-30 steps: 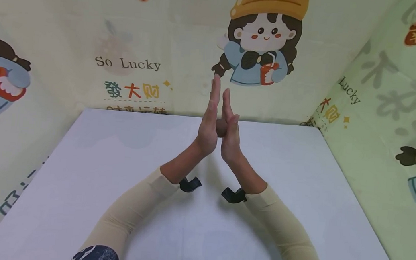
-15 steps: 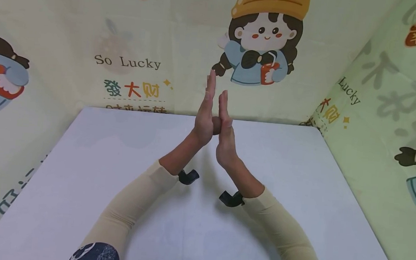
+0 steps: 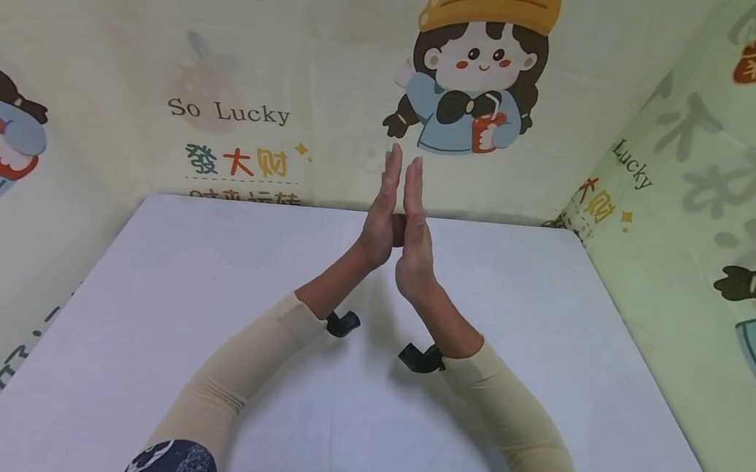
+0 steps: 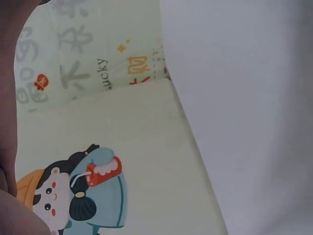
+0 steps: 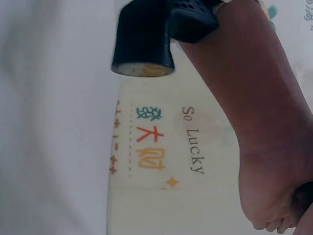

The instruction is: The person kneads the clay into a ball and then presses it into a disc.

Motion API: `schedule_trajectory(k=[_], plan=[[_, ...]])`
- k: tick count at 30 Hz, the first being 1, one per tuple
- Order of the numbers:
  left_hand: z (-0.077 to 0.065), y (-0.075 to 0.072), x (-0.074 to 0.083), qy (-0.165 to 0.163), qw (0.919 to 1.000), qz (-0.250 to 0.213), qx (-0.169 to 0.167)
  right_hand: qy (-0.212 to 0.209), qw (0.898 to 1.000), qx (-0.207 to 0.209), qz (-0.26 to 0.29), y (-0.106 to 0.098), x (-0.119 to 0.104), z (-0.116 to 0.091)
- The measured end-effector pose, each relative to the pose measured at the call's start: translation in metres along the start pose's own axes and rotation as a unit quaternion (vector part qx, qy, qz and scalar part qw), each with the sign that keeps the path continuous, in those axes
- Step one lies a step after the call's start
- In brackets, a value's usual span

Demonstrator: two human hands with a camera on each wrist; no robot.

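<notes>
A small brown ball (image 3: 399, 230), its material not clear, is between my two flat palms above the far part of the table. My left hand (image 3: 377, 225) presses it from the left, fingers straight and pointing forward and up. From the other side my right hand (image 3: 416, 250) presses, its fingers straight too. The palms stand close together and hide the ball's sides. In the right wrist view a dark sliver of the ball (image 5: 302, 201) shows at the right edge, by the heel of the left hand (image 5: 269, 196).
Beneath the hands lies a white table (image 3: 250, 271). Cream printed cloth walls (image 3: 344, 65) with cartoon figures and lettering rise behind and at both sides. A black wrist camera (image 3: 343, 324) sits on the left wrist, another black camera (image 3: 421, 357) on the right.
The palms have slid against each other: the left hand went forward, then came back, while the right went slightly back, then forward. The ball shifted left, then right, staying between them.
</notes>
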State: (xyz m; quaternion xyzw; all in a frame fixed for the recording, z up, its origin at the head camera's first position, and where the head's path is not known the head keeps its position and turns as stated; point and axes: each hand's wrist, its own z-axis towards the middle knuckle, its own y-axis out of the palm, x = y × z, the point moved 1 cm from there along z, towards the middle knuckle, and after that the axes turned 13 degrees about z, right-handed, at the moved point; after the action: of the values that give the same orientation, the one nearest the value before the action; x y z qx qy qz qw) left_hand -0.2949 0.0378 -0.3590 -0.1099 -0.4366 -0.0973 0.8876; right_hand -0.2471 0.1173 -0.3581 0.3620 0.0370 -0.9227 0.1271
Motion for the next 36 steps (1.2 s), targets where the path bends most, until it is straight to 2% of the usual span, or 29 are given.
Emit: schedule_trajectory(k=[10,19,28,36], plan=[[-0.011,0.01,-0.006,-0.002,0.9997,0.016,-0.018,0.009,1.0,0.012,0.018,-0.007,-0.002,0.006],[-0.024,0.016,-0.006,0.017,0.9983,0.043,-0.036,0.003,0.999,0.038,0.003,-0.013,-0.005,0.01],[-0.031,0.023,0.007,0.065,0.9956,0.048,-0.049,0.0,0.997,0.071,0.028,-0.023,-0.006,0.015],[-0.033,0.025,0.022,0.106,0.9915,0.058,-0.048,0.01,0.994,0.075,0.078,-0.027,-0.011,0.02]])
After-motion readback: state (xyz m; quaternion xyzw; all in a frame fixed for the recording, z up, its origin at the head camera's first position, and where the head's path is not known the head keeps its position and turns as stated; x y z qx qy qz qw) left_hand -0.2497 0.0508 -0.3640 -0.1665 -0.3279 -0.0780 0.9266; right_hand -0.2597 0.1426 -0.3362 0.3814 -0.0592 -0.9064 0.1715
